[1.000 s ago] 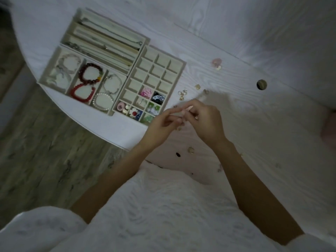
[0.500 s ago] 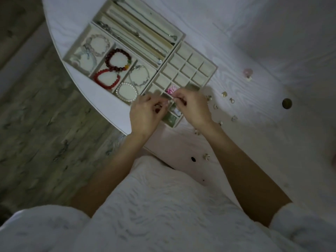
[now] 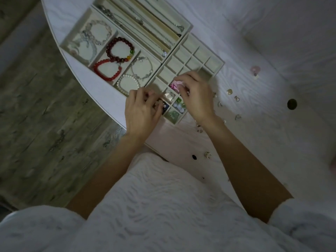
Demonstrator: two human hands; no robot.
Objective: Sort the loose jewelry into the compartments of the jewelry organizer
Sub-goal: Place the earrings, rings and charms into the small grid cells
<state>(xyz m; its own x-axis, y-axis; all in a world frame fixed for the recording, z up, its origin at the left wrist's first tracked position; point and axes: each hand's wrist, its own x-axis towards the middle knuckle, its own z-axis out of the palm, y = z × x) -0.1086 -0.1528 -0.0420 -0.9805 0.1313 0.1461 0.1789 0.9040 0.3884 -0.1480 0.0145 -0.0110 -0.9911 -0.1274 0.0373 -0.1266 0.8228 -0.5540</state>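
Hovering hands (image 3: 141, 113) over gridded organizer (image 3: 214, 62)

No readable text, labels, brands or numbers anywhere.

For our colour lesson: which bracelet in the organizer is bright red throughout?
The bright red bracelet, lying below the dark red bracelet, which carries green and yellow beads.

head cam | looks steeply down, close over table (image 3: 254, 42) edge | dim, slightly tilted perhaps | single view
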